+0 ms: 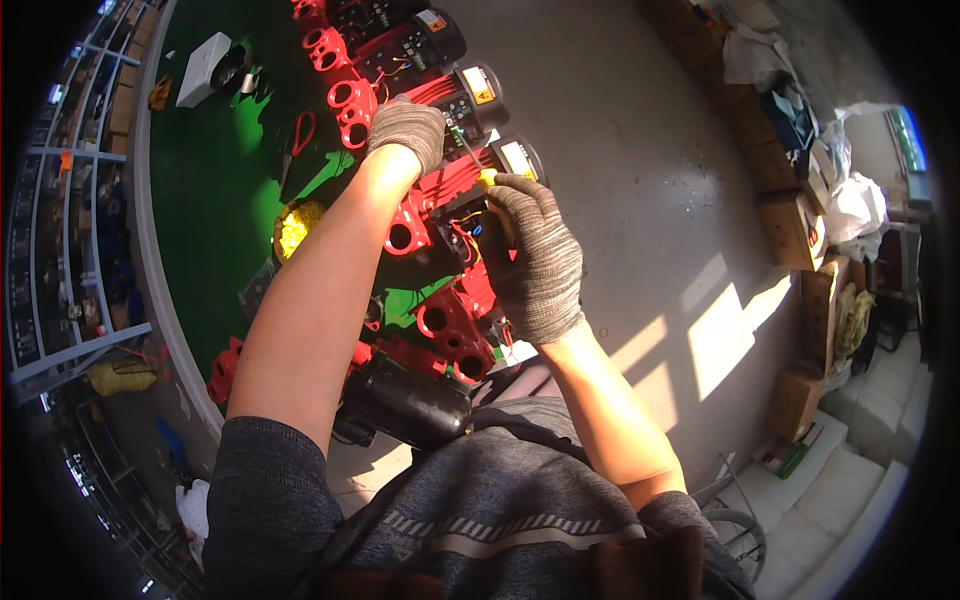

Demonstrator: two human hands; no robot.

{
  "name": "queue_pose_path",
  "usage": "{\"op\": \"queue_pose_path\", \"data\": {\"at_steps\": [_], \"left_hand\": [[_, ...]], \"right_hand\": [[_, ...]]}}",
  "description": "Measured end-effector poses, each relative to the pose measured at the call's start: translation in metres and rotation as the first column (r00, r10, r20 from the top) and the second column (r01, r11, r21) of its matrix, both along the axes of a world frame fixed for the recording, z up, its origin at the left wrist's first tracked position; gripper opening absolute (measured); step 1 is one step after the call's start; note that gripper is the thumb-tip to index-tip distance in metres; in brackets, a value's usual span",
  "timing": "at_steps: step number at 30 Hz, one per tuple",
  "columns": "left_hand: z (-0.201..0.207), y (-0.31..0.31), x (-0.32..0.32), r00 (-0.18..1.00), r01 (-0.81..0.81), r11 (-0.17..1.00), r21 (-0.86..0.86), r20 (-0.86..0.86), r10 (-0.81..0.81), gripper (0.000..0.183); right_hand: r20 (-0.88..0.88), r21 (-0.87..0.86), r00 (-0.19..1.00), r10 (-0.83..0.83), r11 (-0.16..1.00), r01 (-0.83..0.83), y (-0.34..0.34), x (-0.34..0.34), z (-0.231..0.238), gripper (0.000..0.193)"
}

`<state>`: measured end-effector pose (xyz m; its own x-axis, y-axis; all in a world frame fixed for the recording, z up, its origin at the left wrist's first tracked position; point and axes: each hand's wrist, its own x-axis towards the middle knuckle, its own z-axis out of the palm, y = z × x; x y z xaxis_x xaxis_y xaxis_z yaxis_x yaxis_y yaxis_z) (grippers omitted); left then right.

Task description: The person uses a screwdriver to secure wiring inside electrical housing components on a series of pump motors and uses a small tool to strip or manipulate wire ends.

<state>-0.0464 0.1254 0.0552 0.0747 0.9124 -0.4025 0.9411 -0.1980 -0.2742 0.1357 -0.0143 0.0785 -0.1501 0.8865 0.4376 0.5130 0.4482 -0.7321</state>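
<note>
Black cylinder (415,400), one: lying closest to the person's waist. Red casting (450,325), one: sitting just beyond it, round openings showing.

Right hand (538,262), gloved in striped knit: wrapping its fingers around a yellow-handled screwdriver (488,177). The tool is lying within that grip, its yellow end protruding past the curled fingers, its thin shaft slanting forward and to the left; I am not making out whether the tip is touching anything.

Near machine (465,182), red and black: lying forward and left of the right hand, coloured wires trailing from it.

Left hand (408,130), gloved alike: resting bent-fingered over the red end of the next machine (462,106), whose circuit board is lying just to its right, under the shaft; whether the fingers are pinching anything, I cannot tell.

Container of yellow pieces (295,230): standing left of the left forearm. Red-handled scissors (303,133): lying farther along the green surface (200,180). White box (204,70): resting near its far end.
</note>
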Motion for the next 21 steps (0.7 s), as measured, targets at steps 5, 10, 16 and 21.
{"op": "queue_pose_path", "data": {"at_steps": [5,10,16,21], "left_hand": [[0.000,-0.001,0.002,1.000,-0.014,1.000,-0.002,0.008,0.014,0.035],[0.000,-0.003,0.002,1.000,-0.009,1.000,0.008,0.025,0.008,0.035],[0.000,-0.002,0.002,1.000,-0.024,1.000,0.008,0.002,0.024,0.033],[-0.003,-0.001,0.003,0.999,-0.041,0.999,0.016,0.007,0.041,0.032]], "right_hand": [[0.131,-0.069,0.981,-0.141,0.986,0.151,0.006,-0.003,0.018,0.036],[0.182,-0.115,0.982,0.056,0.993,-0.036,0.012,-0.004,0.022,0.027],[0.343,0.097,0.931,0.123,0.982,-0.165,0.015,-0.003,0.027,0.028],[0.218,-0.207,0.976,-0.006,0.977,0.052,0.009,-0.001,0.023,0.033]]}}
